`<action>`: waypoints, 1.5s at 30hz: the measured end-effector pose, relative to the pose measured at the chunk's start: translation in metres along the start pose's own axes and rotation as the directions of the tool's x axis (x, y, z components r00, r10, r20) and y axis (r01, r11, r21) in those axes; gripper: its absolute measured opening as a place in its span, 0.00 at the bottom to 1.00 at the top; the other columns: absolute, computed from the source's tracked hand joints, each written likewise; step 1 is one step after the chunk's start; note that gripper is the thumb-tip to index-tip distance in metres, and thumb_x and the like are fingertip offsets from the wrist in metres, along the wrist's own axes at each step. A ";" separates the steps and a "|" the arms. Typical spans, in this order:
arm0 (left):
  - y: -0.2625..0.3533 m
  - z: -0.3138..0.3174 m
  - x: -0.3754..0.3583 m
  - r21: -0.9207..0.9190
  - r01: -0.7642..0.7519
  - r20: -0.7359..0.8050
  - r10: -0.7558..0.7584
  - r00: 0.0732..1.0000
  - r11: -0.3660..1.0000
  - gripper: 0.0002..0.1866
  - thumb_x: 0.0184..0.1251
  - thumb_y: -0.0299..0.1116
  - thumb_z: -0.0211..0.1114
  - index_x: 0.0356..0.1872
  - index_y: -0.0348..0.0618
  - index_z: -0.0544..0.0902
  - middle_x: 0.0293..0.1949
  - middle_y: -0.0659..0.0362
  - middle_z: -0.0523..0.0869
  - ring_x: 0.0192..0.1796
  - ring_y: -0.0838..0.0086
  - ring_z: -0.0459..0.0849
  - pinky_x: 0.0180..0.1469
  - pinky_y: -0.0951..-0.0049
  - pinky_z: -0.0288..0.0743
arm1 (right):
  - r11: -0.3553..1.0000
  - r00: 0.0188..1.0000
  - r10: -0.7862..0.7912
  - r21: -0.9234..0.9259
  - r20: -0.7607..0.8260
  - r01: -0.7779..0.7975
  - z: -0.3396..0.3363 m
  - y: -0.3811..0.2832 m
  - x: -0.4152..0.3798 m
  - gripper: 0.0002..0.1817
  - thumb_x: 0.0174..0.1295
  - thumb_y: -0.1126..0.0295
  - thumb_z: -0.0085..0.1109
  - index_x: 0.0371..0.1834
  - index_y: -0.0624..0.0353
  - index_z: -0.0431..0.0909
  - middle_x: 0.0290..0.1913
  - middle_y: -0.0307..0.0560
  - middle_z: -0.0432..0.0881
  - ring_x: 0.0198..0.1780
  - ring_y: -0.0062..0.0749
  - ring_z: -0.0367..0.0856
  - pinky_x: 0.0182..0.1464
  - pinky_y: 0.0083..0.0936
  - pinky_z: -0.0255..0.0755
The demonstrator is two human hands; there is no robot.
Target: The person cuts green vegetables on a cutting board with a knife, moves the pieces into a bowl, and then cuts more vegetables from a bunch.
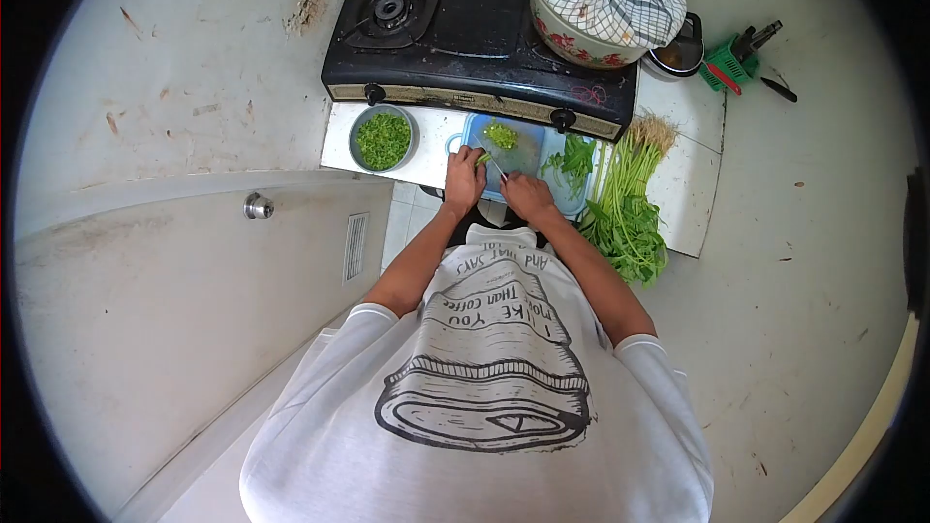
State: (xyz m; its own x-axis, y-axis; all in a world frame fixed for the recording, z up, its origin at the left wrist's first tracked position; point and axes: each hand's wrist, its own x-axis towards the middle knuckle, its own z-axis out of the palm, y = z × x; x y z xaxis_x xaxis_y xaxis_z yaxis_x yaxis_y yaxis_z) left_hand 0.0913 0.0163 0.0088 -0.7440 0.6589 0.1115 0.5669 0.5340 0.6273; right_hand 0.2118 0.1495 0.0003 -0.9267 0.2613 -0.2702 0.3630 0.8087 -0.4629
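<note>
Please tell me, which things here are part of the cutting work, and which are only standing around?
In use: left hand on the greens; right hand with knife; blue board; chopped pile; bowl of chopped greens; uncut bunch.

Standing around: stove; covered pot; green basket; door knob.

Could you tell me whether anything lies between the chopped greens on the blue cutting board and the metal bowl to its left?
Nothing visible does. The chopped greens lie on the cutting board, and only bare white counter separates the board from the bowl. The left hand and right hand rest at the board's near edge, outside that path.
</note>
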 end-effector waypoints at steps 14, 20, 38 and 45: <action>-0.001 0.002 -0.001 0.024 -0.007 -0.005 0.007 1.000 1.000 0.14 0.64 0.22 0.65 0.50 0.40 0.86 0.46 0.47 0.82 0.48 0.48 0.79 0.56 0.53 0.75 | 1.000 0.999 0.010 -0.014 0.044 -0.009 -0.017 -0.006 -0.001 0.24 0.79 0.55 0.48 0.42 0.69 0.81 0.34 0.66 0.89 0.39 0.59 0.91 0.44 0.51 0.84; -0.002 0.002 -0.001 -0.011 0.000 0.009 0.000 1.000 1.000 0.14 0.64 0.22 0.65 0.50 0.39 0.86 0.45 0.47 0.82 0.48 0.48 0.78 0.56 0.53 0.75 | 1.000 0.996 0.009 -0.024 0.086 -0.007 -0.019 -0.002 -0.013 0.24 0.79 0.55 0.46 0.42 0.69 0.81 0.36 0.65 0.90 0.40 0.60 0.91 0.45 0.50 0.84; -0.005 0.003 -0.002 0.044 -0.008 0.023 0.007 1.000 0.999 0.13 0.66 0.24 0.65 0.51 0.40 0.85 0.46 0.48 0.82 0.49 0.48 0.78 0.56 0.52 0.75 | 1.000 0.998 0.019 0.004 0.061 -0.019 -0.006 -0.001 -0.011 0.25 0.79 0.55 0.46 0.42 0.68 0.83 0.37 0.67 0.89 0.40 0.59 0.91 0.47 0.51 0.84; -0.009 0.005 -0.001 0.050 -0.032 0.031 0.031 0.999 0.998 0.13 0.65 0.23 0.65 0.51 0.39 0.85 0.46 0.48 0.83 0.50 0.47 0.78 0.57 0.52 0.76 | 0.999 0.998 0.036 -0.012 0.053 -0.036 -0.015 -0.003 -0.013 0.23 0.78 0.55 0.48 0.41 0.65 0.85 0.39 0.63 0.90 0.41 0.57 0.92 0.47 0.49 0.85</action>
State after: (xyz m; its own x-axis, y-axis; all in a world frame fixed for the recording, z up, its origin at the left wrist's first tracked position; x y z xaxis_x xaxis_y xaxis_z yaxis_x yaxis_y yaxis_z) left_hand 0.0883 0.0133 -0.0007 -0.7149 0.6910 0.1066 0.6075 0.5383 0.5842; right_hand 0.2210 0.1510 0.0176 -0.9065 0.2623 -0.3310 0.3946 0.8052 -0.4426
